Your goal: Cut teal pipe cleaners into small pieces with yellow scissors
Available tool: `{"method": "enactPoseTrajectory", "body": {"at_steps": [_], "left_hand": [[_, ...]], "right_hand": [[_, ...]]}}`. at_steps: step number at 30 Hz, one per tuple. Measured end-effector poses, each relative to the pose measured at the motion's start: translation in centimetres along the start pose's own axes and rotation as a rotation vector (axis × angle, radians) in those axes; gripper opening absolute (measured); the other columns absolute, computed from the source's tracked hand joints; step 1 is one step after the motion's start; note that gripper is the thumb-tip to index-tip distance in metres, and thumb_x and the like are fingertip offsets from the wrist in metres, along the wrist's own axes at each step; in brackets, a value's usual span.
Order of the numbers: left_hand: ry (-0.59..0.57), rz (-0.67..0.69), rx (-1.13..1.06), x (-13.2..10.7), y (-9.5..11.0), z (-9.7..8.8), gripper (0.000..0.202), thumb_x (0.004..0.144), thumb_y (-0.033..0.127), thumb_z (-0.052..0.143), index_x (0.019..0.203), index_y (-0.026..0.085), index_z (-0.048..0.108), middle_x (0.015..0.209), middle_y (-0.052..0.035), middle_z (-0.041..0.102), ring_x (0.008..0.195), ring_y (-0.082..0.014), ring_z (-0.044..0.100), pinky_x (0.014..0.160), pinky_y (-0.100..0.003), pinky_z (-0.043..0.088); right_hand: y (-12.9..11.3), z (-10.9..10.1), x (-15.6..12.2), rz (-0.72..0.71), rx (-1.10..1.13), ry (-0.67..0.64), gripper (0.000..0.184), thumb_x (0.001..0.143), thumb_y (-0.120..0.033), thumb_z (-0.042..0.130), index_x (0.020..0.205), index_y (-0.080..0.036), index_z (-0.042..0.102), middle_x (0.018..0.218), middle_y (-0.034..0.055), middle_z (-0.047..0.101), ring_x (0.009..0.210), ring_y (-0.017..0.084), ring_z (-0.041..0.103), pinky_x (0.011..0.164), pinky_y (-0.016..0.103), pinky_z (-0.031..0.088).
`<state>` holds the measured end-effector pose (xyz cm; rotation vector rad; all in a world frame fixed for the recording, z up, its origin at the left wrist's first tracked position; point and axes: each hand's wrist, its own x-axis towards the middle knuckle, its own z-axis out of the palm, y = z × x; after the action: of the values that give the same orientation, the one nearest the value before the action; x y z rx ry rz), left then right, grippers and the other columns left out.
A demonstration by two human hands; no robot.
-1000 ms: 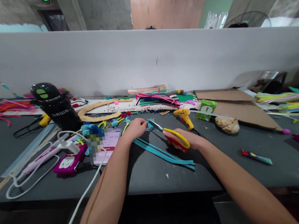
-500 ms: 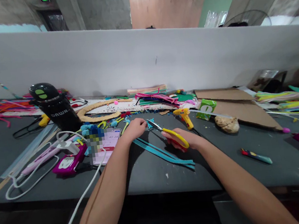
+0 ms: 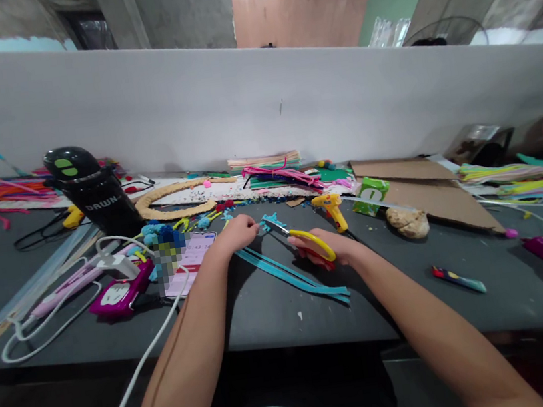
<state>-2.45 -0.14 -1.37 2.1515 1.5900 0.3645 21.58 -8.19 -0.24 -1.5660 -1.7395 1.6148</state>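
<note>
My right hand (image 3: 331,251) is closed round the yellow and red handles of a pair of scissors (image 3: 301,238), whose blades point left toward a small teal piece (image 3: 269,221). My left hand (image 3: 238,232) is curled with fingertips pinched at that teal piece, just left of the blade tips. Long teal strips (image 3: 292,275) lie on the dark table (image 3: 266,312) between my two hands, running down to the right.
A phone (image 3: 191,262) lies left of my left hand, beside a purple device (image 3: 120,293) and a white cable (image 3: 56,321). A black bottle (image 3: 93,191), a rope ring (image 3: 173,200), a yellow glue gun (image 3: 333,210), a green box (image 3: 370,195), cardboard (image 3: 426,192) and pipe cleaners lie behind.
The scissors and my right hand have slid a little left toward my left hand; the view has shifted slightly. My left hand stays on the teal piece.
</note>
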Motion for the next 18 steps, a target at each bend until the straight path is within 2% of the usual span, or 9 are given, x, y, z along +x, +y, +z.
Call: {"method": "enactPoseTrajectory", "body": {"at_steps": [10,18], "left_hand": [[0.011,0.011,0.002,0.02,0.22,0.18,0.03,0.084,0.036,0.051,0.081,0.017,0.073,0.076,-0.0064,0.071,0.071,-0.0186,0.061,0.06,-0.025,0.038],[0.03,0.031,-0.044,-0.22,0.63,-0.24,0.031,0.084,0.035,0.05,0.081,0.017,0.073,0.071,-0.0048,0.069,0.067,-0.0173,0.059,0.059,-0.025,0.037]], "right_hand": [[0.07,0.07,-0.02,-0.005,0.012,0.008,0.059,0.079,-0.077,0.053,0.07,-0.018,0.053,0.036,-0.0059,0.045,0.026,0.008,0.036,0.027,0.021,0.031],[0.39,-0.19,-0.11,-0.013,0.059,-0.035,0.058,0.084,-0.074,0.048,0.072,-0.018,0.054,0.037,-0.0053,0.047,0.027,0.009,0.037,0.028,0.021,0.031]]}}
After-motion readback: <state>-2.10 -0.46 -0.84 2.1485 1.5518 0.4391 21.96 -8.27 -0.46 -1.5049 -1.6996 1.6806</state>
